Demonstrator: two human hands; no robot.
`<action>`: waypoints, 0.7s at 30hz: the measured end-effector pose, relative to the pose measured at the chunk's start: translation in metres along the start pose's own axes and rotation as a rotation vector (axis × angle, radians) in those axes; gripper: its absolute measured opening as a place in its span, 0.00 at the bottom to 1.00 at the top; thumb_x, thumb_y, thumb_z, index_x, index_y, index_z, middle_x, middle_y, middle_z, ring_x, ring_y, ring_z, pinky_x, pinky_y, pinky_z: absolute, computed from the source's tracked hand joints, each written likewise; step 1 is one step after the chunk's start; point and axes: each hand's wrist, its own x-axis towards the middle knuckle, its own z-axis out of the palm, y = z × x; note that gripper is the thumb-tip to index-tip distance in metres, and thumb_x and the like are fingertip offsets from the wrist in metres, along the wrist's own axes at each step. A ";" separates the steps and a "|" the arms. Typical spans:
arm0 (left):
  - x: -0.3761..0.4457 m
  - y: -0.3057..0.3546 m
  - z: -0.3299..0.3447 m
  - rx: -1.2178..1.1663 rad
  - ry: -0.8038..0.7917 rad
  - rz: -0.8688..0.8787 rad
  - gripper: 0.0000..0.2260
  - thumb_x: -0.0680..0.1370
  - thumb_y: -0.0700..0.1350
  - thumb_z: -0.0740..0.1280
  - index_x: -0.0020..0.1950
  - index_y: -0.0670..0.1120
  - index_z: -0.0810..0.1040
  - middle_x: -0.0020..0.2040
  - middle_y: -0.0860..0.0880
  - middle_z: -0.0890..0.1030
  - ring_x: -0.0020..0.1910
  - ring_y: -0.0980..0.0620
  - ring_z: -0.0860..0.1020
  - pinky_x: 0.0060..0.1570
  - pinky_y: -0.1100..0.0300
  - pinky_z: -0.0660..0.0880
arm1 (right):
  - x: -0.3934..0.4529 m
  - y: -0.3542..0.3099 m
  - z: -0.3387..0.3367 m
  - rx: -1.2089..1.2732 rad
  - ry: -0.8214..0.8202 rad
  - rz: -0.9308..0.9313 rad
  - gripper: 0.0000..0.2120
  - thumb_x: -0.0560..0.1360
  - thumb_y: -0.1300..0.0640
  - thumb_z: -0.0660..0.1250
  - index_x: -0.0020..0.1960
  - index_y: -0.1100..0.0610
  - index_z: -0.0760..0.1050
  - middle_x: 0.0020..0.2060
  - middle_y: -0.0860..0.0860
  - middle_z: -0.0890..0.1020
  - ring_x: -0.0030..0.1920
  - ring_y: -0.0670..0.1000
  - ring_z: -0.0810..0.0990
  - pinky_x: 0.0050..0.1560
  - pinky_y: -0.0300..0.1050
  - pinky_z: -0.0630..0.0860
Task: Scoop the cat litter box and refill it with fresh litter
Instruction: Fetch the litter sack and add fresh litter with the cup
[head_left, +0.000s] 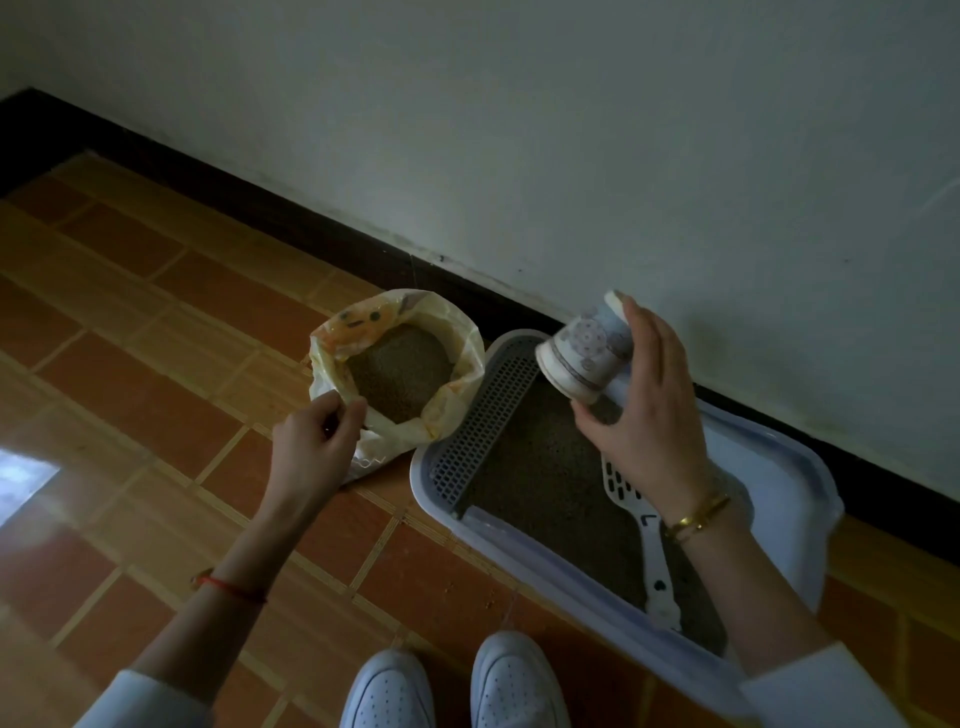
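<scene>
Tipping a patterned paper cup (584, 353) mouth-down over the litter box (789, 467), the right hand (644, 410) has its fingers and thumb wrapped round the cup's side. Cup's inside can't be seen from here and no grains show falling, so can't tell if it's emptied. Left hand (317, 441) pinches the rolled rim of the litter bag (462, 332), holding it open. Hands well apart, each clamped on its own thing.

Bag sits on the tiled floor (156, 364) just beside the box's left end, with a good amount of brown litter (400, 374) inside. Box is along the wall (519, 130), with a grey perforated step (483, 421) at its near-left end. Its bed already carries a dark, fairly even layer of litter (550, 483). White slotted scoop (647, 525) lies on that layer, partly under the right wrist, nobody holding it.

Judgement: scooping looks finished, scoop parked; refill is underway, cup by cup. Left: likely a few more cups, maybe levelling, close bag. A few stray grains (488, 603) on the floor near the box. White shoes (457, 686) at bottom edge.
</scene>
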 end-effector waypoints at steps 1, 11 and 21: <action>0.000 0.000 0.000 -0.001 0.000 0.003 0.16 0.80 0.47 0.61 0.37 0.39 0.75 0.31 0.37 0.76 0.27 0.39 0.71 0.27 0.52 0.67 | 0.006 -0.008 0.002 0.074 0.002 -0.014 0.48 0.66 0.53 0.76 0.76 0.57 0.52 0.71 0.56 0.61 0.72 0.52 0.62 0.68 0.51 0.70; 0.000 0.001 0.000 -0.049 0.009 -0.018 0.15 0.80 0.45 0.63 0.33 0.46 0.73 0.25 0.48 0.71 0.23 0.56 0.67 0.24 0.66 0.62 | 0.060 -0.092 0.091 0.129 -0.420 -0.269 0.50 0.64 0.48 0.77 0.76 0.57 0.52 0.71 0.54 0.62 0.72 0.52 0.63 0.69 0.50 0.68; 0.002 0.001 0.001 -0.071 0.035 0.010 0.17 0.79 0.43 0.64 0.31 0.52 0.68 0.24 0.56 0.66 0.23 0.56 0.66 0.24 0.69 0.61 | 0.090 -0.103 0.175 -0.160 -0.794 -0.185 0.39 0.69 0.46 0.73 0.71 0.60 0.59 0.66 0.58 0.68 0.66 0.57 0.70 0.63 0.50 0.70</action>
